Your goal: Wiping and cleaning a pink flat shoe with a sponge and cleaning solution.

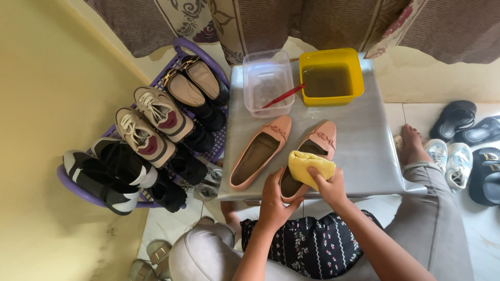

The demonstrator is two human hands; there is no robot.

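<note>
Two pink flat shoes lie on a grey table (364, 145). My left hand (273, 200) grips the heel end of the right pink shoe (320, 139). A folded yellow cloth (307, 166) is pressed onto that shoe's opening by my right hand (329, 186). The left pink shoe (260, 151) lies beside it, untouched, its toe pointing away from me.
A clear plastic tub (266, 80) with a red-handled tool and a yellow tub (332, 76) of murky water stand at the table's far edge. A purple shoe rack (151, 140) full of shoes is on the left. Sandals and sneakers (458, 151) lie on the floor right.
</note>
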